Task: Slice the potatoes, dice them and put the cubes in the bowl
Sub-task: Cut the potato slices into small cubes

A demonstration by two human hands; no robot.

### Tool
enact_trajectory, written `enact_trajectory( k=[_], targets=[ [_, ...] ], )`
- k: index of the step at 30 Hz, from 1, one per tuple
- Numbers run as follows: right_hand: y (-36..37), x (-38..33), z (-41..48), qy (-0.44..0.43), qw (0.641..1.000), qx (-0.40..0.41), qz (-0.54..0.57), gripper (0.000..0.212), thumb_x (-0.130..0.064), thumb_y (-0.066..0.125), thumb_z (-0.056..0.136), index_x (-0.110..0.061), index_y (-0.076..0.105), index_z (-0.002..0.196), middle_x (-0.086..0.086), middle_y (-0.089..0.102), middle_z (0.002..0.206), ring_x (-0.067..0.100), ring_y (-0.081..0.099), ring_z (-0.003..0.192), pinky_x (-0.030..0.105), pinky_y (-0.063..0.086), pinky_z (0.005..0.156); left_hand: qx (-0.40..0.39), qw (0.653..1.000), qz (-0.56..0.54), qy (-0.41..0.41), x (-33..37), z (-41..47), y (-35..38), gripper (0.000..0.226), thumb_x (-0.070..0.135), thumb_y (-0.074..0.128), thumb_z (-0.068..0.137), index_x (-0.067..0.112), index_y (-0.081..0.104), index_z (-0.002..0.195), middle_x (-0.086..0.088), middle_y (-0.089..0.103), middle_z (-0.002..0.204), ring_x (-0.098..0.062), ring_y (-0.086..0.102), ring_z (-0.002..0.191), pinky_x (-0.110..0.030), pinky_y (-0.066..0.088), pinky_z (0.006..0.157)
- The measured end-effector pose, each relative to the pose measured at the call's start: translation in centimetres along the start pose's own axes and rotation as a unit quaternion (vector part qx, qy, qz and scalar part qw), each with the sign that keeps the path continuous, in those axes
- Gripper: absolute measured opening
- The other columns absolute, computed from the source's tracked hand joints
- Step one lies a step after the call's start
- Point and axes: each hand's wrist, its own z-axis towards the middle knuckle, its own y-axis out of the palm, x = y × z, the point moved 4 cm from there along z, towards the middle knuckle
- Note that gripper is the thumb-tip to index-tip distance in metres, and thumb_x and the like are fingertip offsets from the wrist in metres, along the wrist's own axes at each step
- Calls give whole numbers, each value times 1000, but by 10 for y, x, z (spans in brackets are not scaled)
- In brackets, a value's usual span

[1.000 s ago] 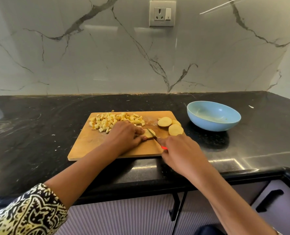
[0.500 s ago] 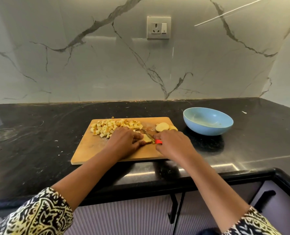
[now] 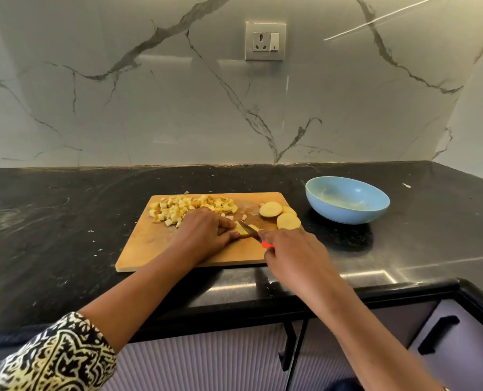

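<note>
Since half a second ago the right hand [image 3: 296, 258] has drawn back toward the near edge of the board [image 3: 150, 244], uncovering the slices [image 3: 288, 221] it had hidden. A veined marble wall [image 3: 150, 108] fills the back, with a socket [image 3: 265, 41] set in it. Below it runs a black counter [image 3: 51, 221] over ribbed pale cabinets [image 3: 206, 362]. The wooden board lies flat on the counter, and a blue bowl [image 3: 347, 213] stands on the counter near the board's far right corner, not touching it. The left hand [image 3: 206, 235], its arm coming out of a patterned sleeve [image 3: 51, 359], rests mid-board with fingers curled down, pinning a potato piece [image 3: 243, 230] under the fingertips. The right hand's fingers are closed round the red handle of a knife [image 3: 251, 231], whose blade points away and to the left, lying across that piece just beside the left fingertips. The cubes [image 3: 189, 208] sit heaped along the board's far edge, behind the left hand, with a few strays beside them. The round slices lie overlapping at the far right corner of the board, between the knife and the bowl.
</note>
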Motion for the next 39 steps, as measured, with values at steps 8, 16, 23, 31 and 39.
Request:
enact_trajectory(
  k=[8,16,23,31,39],
  targets=[
    [18,-15,16,-9,998,2,-61,31,-19,42,99,-19,54,128,-1,47,83,14,41,69,24,26,49,0,1000,29,-1,4,2,-2,42,54,56,87,27,65,118,5,70,110,-11,58,99,-32,44,95],
    [6,-1,-19,-4,1000,3,-21,40,-22,41,98,-29,47,137,-2,63,95,17,58,83,28,46,62,-12,1000,0,-5,4,-2,-4,42,49,59,87,25,63,121,3,68,113,-11,57,101,-29,43,95],
    [-5,-7,-6,1,1000,6,16,40,-26,44,98,-32,48,138,-3,65,104,13,58,84,29,50,68,-2,998,38,-46,-3,-5,-5,48,61,53,84,32,63,121,12,59,127,-12,45,116,-35,31,97],
    [15,-13,14,-20,1000,-4,1,41,-22,46,98,-27,49,138,-2,59,95,14,53,82,22,38,58,5,998,11,-55,-3,-1,-6,39,58,58,83,31,70,109,13,58,116,-10,43,109,-34,29,88],
    [13,-5,-22,-25,1000,-11,14,41,-27,43,99,-31,45,140,-3,64,101,13,59,86,27,48,68,17,998,9,-64,-2,-6,-7,39,59,59,83,33,69,110,13,58,115,-8,44,108,-34,28,89]
  ],
)
